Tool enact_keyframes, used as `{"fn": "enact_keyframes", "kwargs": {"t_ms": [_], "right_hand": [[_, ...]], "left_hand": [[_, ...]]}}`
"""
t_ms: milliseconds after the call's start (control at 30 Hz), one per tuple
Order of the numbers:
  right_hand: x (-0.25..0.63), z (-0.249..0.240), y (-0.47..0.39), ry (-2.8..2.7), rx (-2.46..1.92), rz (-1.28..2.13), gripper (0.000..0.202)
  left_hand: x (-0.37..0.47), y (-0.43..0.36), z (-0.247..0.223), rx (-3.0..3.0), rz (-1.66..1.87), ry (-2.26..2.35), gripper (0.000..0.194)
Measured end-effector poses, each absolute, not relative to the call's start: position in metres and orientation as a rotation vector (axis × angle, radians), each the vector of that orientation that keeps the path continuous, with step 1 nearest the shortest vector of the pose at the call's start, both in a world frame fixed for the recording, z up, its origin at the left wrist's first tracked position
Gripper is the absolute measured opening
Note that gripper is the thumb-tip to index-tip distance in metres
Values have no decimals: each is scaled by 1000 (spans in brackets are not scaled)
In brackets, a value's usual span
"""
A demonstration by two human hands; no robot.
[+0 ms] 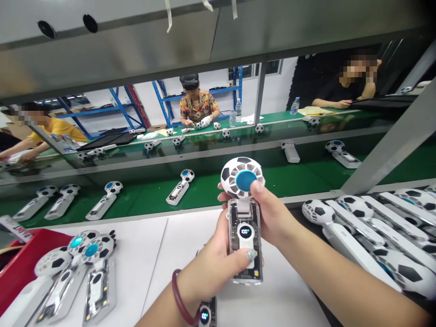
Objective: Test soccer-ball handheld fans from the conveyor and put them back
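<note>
A handheld fan [244, 211] with a round football-patterned head and a clear body is held upright in front of me, its small display lit with "100". My left hand [226, 256] is wrapped round the clear body, thumb on the front near the lower part of the display panel. My right hand [269, 204] grips the fan around its neck and head, thumb at the edge of the blue centre disc. Below my left wrist, another fan [205, 313] with a lit display lies on the white work surface [184, 231], partly hidden by my arm.
Several football fans [91, 250] lie at the left beside a red bin [30, 254]. More fill a dark tray [357, 236] at the right. Others lie on the green conveyor [218, 181]. A metal post [391, 141] stands at the right; people sit across the line.
</note>
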State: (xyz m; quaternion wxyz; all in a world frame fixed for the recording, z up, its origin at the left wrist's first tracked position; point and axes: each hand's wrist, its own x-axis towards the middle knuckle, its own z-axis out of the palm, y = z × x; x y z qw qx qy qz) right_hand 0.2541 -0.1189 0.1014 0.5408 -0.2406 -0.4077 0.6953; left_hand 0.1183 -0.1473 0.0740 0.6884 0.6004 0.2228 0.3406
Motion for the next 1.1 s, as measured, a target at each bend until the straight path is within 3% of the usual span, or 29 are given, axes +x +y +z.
{"fn": "enact_keyframes", "kwargs": {"t_ms": [167, 367, 633, 867, 1000, 1100], "right_hand": [[266, 95, -112, -1376, -233, 1914, 45], [266, 98, -109, -1284, -288, 1975, 21], [263, 95, -109, -1280, -470, 1929, 21], [251, 67, -86, -1078, -654, 1976, 20], [263, 90, -96, -1213, -745, 1663, 21], [290, 126, -115, -1133, -734, 1327, 31]], "left_hand": [[115, -150, 79, 1336, 689, 450, 65], [115, -147, 78, 1413, 656, 479, 68], [119, -136, 58, 1236, 685, 351, 41], [120, -116, 28, 1080, 737, 332, 50], [113, -109, 26, 1200, 790, 428, 59], [111, -108, 25, 1410, 939, 696, 38]]}}
